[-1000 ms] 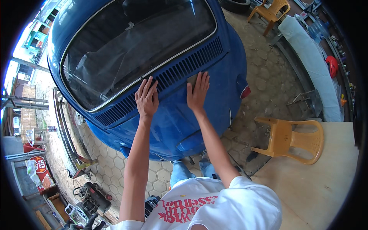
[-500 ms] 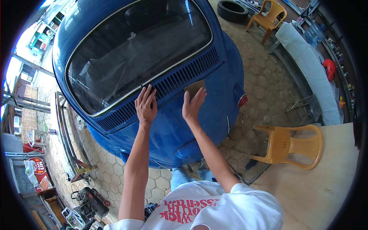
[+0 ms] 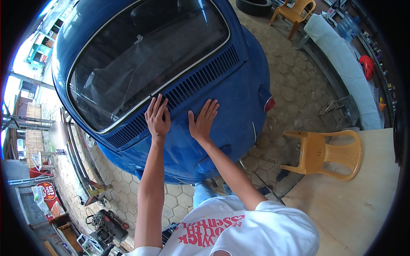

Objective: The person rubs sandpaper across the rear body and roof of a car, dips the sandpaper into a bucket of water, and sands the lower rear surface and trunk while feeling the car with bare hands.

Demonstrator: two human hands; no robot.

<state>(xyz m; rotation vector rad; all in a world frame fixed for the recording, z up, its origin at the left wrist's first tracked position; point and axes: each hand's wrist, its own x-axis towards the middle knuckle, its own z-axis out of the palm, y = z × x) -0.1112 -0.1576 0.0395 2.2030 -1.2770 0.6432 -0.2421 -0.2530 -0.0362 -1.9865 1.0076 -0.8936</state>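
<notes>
The rear of a blue car (image 3: 239, 111) with a rounded body fills the middle. My left hand (image 3: 158, 120) lies with fingers stretched over the left part of the slotted vent strip (image 3: 200, 79), just below the rear window (image 3: 149, 64). A small dark patch shows beside its fingertips; what it is I cannot make out. Flat on the blue panel below the vents, my right hand (image 3: 203, 119) has its fingers extended and its thumb apart. A thin dark edge shows between thumb and forefinger. Whatever may lie under the palm is hidden.
A yellow plastic chair (image 3: 322, 153) lies tipped over on a wooden board (image 3: 363, 192) at the right. Farther back are another yellow chair (image 3: 294, 15), a tyre (image 3: 254, 6) and a covered bench (image 3: 341, 68). A compressor (image 3: 112, 226) stands at the lower left, on hexagonal paving.
My right hand has moved left and turned flatter onto the panel. The flat grey-brown piece beside its fingers no longer shows. My left hand stays near the vents; the view has shifted slightly.
</notes>
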